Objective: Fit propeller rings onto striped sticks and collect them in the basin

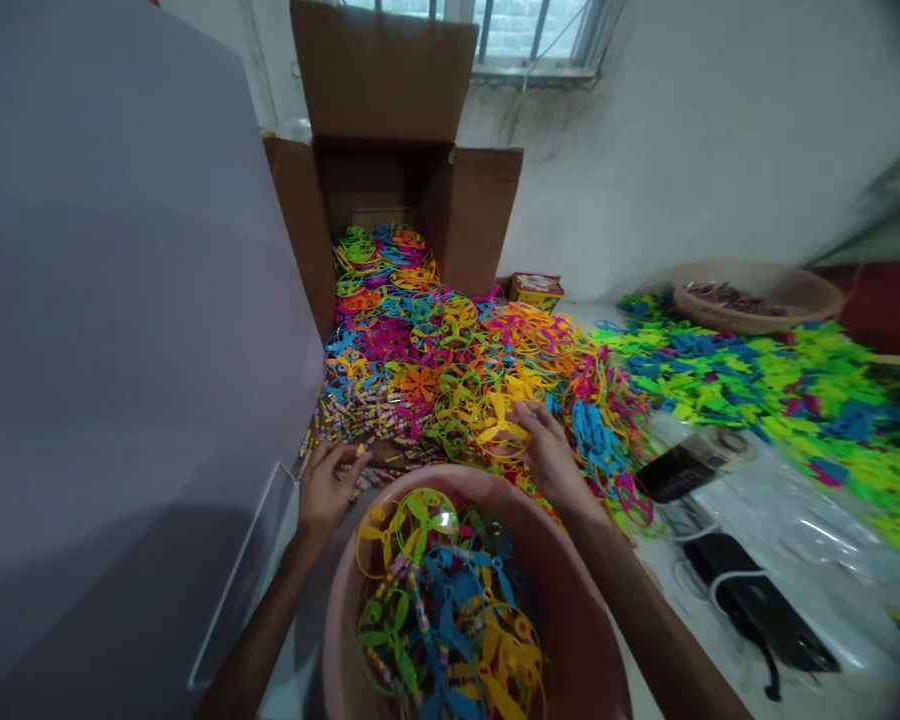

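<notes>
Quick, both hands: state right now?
Left hand: partly curled at the striped sticks; cannot tell whether it grips one.
Right hand: closed on the edge of a yellow propeller ring.

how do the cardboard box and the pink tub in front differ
Shape: the cardboard box is brown and square-edged; the pink tub is round. Pose: the box opens toward the viewer, while the tub opens upward. State: a heap spills out from the box, whereas the tub's pieces lie within its rim. Both stand open and contain brightly coloured propeller rings.
</notes>
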### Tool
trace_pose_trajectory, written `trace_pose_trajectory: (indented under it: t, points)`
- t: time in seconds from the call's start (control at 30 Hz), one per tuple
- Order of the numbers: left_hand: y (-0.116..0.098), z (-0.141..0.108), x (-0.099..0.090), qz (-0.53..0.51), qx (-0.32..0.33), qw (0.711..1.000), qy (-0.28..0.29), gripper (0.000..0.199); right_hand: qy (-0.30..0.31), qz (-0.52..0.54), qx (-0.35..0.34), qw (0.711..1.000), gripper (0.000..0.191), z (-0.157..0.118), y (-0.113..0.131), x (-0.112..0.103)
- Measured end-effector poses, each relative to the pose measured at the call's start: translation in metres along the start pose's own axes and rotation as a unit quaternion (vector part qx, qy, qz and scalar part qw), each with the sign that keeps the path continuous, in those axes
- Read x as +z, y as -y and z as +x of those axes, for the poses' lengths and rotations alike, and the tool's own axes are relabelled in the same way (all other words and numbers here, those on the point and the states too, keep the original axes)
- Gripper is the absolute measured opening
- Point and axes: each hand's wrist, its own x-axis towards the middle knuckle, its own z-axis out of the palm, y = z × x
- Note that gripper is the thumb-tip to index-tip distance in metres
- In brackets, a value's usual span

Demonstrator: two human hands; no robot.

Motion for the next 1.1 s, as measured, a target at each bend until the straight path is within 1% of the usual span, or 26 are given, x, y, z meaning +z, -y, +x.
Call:
trace_pose_trajectory:
  t: [0.07,0.13,0.2,0.27,0.33,0.43,0.5,0.53,0.6,0.63,0.7,0.73,0.77,0.8,0.83,0.87,0.93,1.0,1.03,1.1]
  points:
    - [-0.034,-0.003,-0.005,-0.120,-0.059,0.991,-0.020,0.028,0.035,0.115,0.080,0.989,0.050,-0.017,0.005,0.013]
    - [-0.068,-0.010,-0.009,-0.257,-0.100,0.961,0.015,0.029,0.039,0.172,0.129,0.976,0.055,-0.032,0.007,0.023]
    - [-0.096,-0.021,-0.008,-0.361,-0.120,0.923,0.062,0.029,0.023,0.208,0.166,0.964,0.054,-0.045,0.006,0.032]
    - [-0.116,-0.033,-0.005,-0.415,-0.136,0.895,0.091,0.028,0.031,0.240,0.185,0.952,0.046,-0.055,0.006,0.039]
    - [-0.127,-0.043,0.000,-0.428,-0.142,0.887,0.097,0.029,0.077,0.253,0.202,0.943,0.036,-0.065,0.006,0.047]
    - [-0.132,-0.050,0.005,-0.406,-0.136,0.901,0.074,0.027,0.148,0.227,0.207,0.940,0.031,-0.079,0.009,0.056]
    - [-0.132,-0.050,0.003,-0.397,-0.130,0.906,0.070,0.024,0.174,0.201,0.200,0.943,0.031,-0.086,0.010,0.059]
    - [-0.132,-0.048,0.001,-0.396,-0.126,0.906,0.078,0.023,0.182,0.187,0.198,0.945,0.030,-0.088,0.010,0.058]
    - [-0.132,-0.045,-0.006,-0.384,-0.111,0.912,0.098,0.021,0.177,0.154,0.195,0.952,0.027,-0.089,0.008,0.055]
    - [-0.132,-0.042,-0.009,-0.362,-0.099,0.921,0.101,0.020,0.168,0.141,0.193,0.956,0.027,-0.088,0.007,0.052]
    - [-0.132,-0.038,-0.016,-0.310,-0.082,0.944,0.077,0.018,0.147,0.134,0.185,0.962,0.026,-0.085,0.004,0.047]
    - [-0.133,-0.036,-0.020,-0.297,-0.085,0.949,0.057,0.017,0.143,0.138,0.185,0.962,0.026,-0.083,0.004,0.045]
    - [-0.133,-0.034,-0.023,-0.298,-0.095,0.949,0.041,0.017,0.148,0.144,0.188,0.960,0.026,-0.082,0.004,0.043]
    - [-0.133,-0.032,-0.025,-0.314,-0.111,0.942,0.036,0.017,0.158,0.147,0.193,0.957,0.025,-0.081,0.004,0.043]
    - [-0.134,-0.031,-0.028,-0.339,-0.127,0.931,0.044,0.018,0.169,0.145,0.195,0.955,0.023,-0.081,0.005,0.042]
    - [-0.134,-0.030,-0.030,-0.363,-0.137,0.919,0.066,0.021,0.181,0.140,0.195,0.954,0.022,-0.081,0.007,0.043]
    - [-0.133,-0.030,-0.033,-0.379,-0.132,0.907,0.129,0.022,0.202,0.132,0.192,0.951,0.021,-0.082,0.009,0.044]
    - [-0.131,-0.031,-0.035,-0.355,-0.107,0.913,0.168,0.022,0.198,0.131,0.186,0.953,0.022,-0.084,0.010,0.046]
    - [-0.130,-0.031,-0.035,-0.334,-0.095,0.921,0.174,0.024,0.189,0.133,0.185,0.955,0.023,-0.085,0.011,0.046]
    - [-0.127,-0.032,-0.036,-0.292,-0.075,0.938,0.169,0.026,0.168,0.138,0.191,0.957,0.025,-0.086,0.011,0.046]
